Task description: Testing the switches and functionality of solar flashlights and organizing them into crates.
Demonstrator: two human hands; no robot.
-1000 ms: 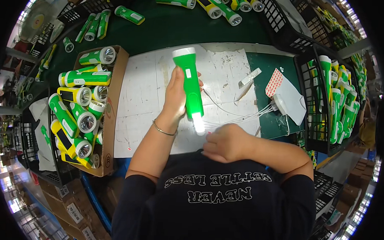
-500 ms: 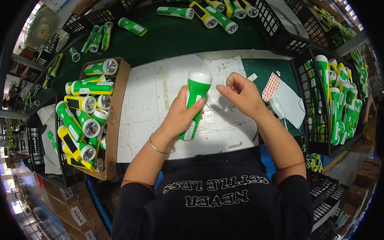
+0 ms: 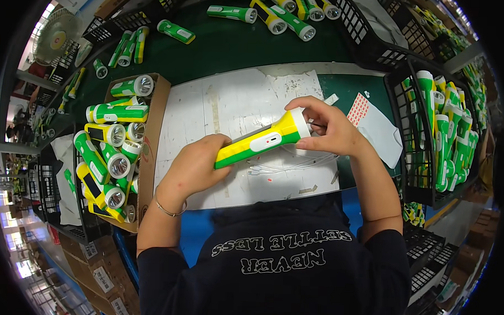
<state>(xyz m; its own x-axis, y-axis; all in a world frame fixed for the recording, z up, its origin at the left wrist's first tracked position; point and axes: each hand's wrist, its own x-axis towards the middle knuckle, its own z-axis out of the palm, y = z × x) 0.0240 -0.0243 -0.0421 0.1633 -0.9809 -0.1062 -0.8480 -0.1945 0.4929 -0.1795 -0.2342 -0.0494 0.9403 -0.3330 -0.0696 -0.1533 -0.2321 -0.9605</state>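
Note:
A yellow and green flashlight (image 3: 264, 138) with a white head ring lies slantwise between my hands, above the white work surface (image 3: 195, 111). My left hand (image 3: 199, 164) is wrapped round its tail end. At the other end my right hand (image 3: 328, 127) grips the white head with thumb and fingers. A small oval panel with a dark port shows on the flashlight's side. Beneath it a thin white cable (image 3: 296, 163) lies on the surface. To the right are a red-dotted sticker sheet (image 3: 359, 108) and a pale paper sheet (image 3: 383, 137).
On my left stands a cardboard box (image 3: 156, 112) filled with flashlights. A black plastic crate (image 3: 395, 101) of upright flashlights is at the right. More flashlights (image 3: 232, 13) lie on the dark green table (image 3: 222, 51) at the back. A fan (image 3: 56, 37) stands far left.
The flashlight has tipped from upright to slanted and turned, showing its yellow side. My right hand has closed on its head; my left has shifted to its tail.

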